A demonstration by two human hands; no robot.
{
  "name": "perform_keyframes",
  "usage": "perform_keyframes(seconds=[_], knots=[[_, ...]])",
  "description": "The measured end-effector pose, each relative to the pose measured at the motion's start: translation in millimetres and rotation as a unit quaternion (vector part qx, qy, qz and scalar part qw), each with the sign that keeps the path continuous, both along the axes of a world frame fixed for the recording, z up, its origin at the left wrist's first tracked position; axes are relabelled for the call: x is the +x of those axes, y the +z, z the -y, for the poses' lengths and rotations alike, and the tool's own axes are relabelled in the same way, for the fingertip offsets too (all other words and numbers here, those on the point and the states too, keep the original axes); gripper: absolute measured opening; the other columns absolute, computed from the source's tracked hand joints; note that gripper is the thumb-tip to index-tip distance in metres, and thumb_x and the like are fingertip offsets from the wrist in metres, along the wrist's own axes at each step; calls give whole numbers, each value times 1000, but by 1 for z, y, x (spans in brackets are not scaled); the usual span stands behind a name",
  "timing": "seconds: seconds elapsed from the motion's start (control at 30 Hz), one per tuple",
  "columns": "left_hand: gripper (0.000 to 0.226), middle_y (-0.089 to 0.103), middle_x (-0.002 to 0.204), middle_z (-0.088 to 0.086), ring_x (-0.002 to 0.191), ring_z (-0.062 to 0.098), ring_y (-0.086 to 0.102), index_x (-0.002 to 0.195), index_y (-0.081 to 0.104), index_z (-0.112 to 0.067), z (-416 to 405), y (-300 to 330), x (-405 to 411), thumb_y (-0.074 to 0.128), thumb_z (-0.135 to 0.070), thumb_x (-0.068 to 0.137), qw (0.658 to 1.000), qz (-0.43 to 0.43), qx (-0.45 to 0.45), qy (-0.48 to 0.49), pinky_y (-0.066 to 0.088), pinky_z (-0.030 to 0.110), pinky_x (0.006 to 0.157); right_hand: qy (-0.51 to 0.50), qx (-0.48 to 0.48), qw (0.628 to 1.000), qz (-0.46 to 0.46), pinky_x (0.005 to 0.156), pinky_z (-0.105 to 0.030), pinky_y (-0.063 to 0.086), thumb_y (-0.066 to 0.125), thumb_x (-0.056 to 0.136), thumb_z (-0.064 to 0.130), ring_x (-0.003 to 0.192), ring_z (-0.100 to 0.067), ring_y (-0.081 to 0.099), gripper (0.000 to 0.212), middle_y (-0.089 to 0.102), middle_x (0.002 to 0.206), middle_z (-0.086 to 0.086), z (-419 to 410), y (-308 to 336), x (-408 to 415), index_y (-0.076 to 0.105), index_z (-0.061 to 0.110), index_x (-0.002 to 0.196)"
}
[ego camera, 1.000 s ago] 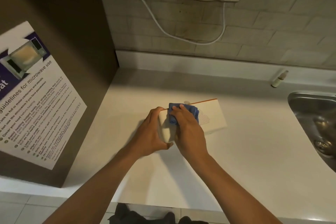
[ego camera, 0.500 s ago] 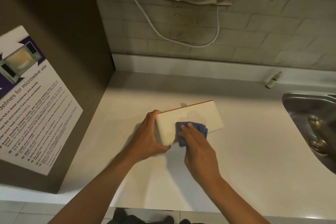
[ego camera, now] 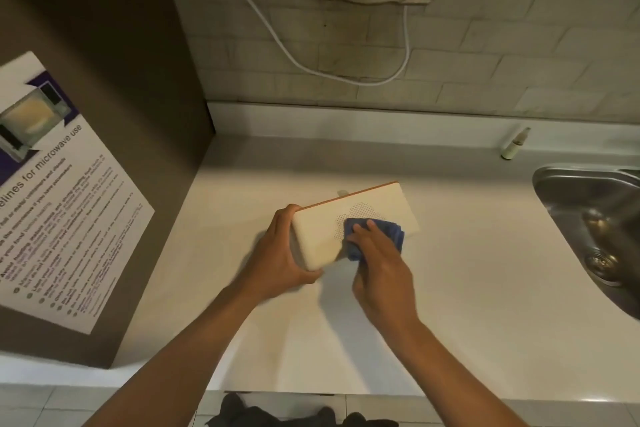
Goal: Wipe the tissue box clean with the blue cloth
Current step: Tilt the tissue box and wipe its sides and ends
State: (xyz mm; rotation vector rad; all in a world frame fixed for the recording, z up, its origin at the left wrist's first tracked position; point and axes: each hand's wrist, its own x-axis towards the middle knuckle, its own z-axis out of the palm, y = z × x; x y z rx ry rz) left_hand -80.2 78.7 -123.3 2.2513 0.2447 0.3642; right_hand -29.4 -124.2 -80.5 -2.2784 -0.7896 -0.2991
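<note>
A white tissue box (ego camera: 322, 234) with an orange back edge and a dotted patch lies tilted on the countertop, in the middle of the view. My left hand (ego camera: 277, 258) grips its rounded left end, thumb underneath. My right hand (ego camera: 382, 269) presses a folded blue cloth (ego camera: 391, 234) flat against the box's near face, over the lower part of the dotted patch. Most of the cloth is hidden under my fingers.
A dark cabinet side with a microwave guideline poster (ego camera: 59, 198) stands on the left. A steel sink (ego camera: 595, 229) is set in the counter at the right. A small bottle (ego camera: 515, 144) lies by the back ledge. A white cable (ego camera: 311, 66) hangs on the tiled wall.
My right hand slid the blue cloth from the box's left end to the right along its face. The left hand kept its grip on the box's end.
</note>
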Motion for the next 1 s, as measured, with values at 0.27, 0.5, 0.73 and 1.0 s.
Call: perform_keyframes(seconds=[0.27,0.5,0.73,1.0], knots=[[110,44,131,-28,115,2,54,139,29,-46,-2,4,-1,94,-51,50,999,-6,34,-3,58,41,89,9,1,1000,30,104,-29,42,48,84,-6,129,-21,50,44,58,133,-4,29,-20,3,63,12,121],[113,44,132,-32,117,3,55,139,29,-51,1,5,-1,95,-55,48,1000,-10,22,14,60,43,87,-60,48,997,-14,84,-35,54,55,90,4,119,-22,55,32,61,125,-2,15,-6,21,63,12,121],[113,45,130,-30,115,2,55,139,28,-49,0,7,-1,95,-53,48,999,-17,32,4,59,42,86,5,13,999,35,89,-26,48,60,78,-13,126,-20,52,52,58,133,-6,29,-13,17,63,11,124],[113,42,132,-26,116,10,53,141,26,-46,1,9,-2,92,-51,49,999,-32,24,10,57,40,89,-99,71,991,-62,87,-26,49,52,96,13,115,-8,43,24,54,124,1,-3,18,73,62,29,110]])
